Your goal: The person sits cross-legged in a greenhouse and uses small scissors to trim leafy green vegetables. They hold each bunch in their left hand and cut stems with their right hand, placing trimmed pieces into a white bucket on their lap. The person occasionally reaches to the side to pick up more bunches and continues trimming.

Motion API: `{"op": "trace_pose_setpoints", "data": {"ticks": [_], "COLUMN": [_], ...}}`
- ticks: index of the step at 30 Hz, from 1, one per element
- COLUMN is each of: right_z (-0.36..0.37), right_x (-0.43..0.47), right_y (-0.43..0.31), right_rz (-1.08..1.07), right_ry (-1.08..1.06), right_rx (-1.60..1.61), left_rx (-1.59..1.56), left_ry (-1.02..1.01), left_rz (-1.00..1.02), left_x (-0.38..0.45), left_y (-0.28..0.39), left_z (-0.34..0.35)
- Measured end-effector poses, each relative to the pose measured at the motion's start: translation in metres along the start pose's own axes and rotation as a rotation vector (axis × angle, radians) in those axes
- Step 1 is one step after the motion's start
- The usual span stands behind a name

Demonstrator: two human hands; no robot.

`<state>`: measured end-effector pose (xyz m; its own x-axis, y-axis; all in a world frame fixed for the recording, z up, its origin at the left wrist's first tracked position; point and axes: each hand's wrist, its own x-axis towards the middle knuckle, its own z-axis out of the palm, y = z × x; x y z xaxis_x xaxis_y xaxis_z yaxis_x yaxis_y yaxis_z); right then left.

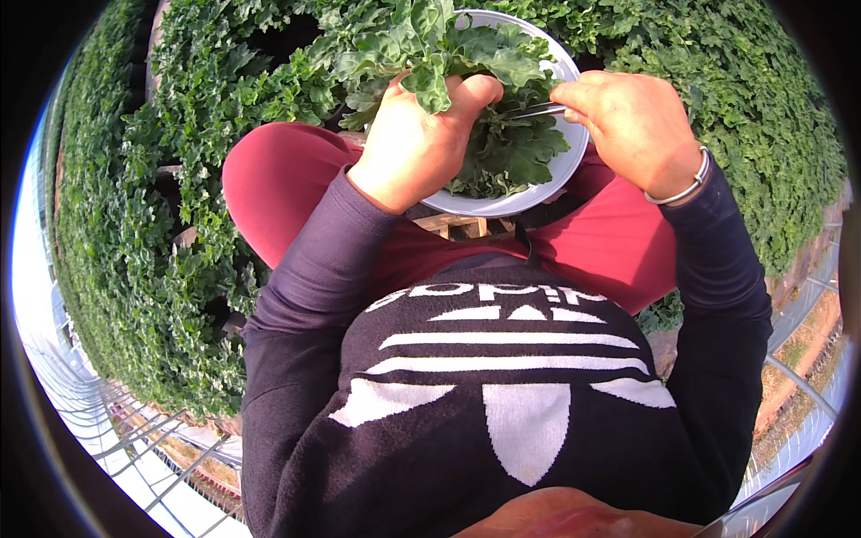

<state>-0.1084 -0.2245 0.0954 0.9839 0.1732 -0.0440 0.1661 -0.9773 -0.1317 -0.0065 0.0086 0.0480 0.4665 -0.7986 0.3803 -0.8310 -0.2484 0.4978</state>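
My left hand (pixel 425 138) is closed around a bunch of leafy green stems (pixel 430 40), whose lobed leaves spread above and beyond the fist. To its right, my right hand (pixel 629 124) pinches a thin metal tool with two slim prongs (pixel 538 111), which looks like tweezers. The prongs point left, and their tips reach in among leaves close to my left thumb. Both hands are over a round white basin (pixel 573 158) between my knees. More cut greenery (pixel 518 151) lies in the basin, partly hidden by the held bunch.
Dense rows of leafy plants (pixel 733 134) grow on both sides and beyond the basin. Part of a light wooden frame (pixel 440 223) shows below the basin's near rim. Metal bars (pixel 800 387) of a surrounding structure curve along the lower right edge.
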Motion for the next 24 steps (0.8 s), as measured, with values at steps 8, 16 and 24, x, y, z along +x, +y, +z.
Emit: {"op": "trace_pose_setpoints", "data": {"ticks": [8,16,24], "right_z": [0.012,0.008,0.011], "right_x": [-0.002,-0.005,0.002], "right_y": [0.009,0.012,0.015], "right_rz": [-0.072,-0.068,-0.079], "right_ry": [0.129,0.207,0.121], "right_rx": [0.109,0.218,0.228], "left_rx": [-0.048,-0.064,-0.054], "left_ry": [-0.104,-0.123,-0.120], "left_rz": [0.036,-0.042,-0.052], "left_x": [0.003,0.005,0.004], "left_y": [-0.006,0.004,0.001], "left_z": [-0.007,-0.009,-0.008]}}
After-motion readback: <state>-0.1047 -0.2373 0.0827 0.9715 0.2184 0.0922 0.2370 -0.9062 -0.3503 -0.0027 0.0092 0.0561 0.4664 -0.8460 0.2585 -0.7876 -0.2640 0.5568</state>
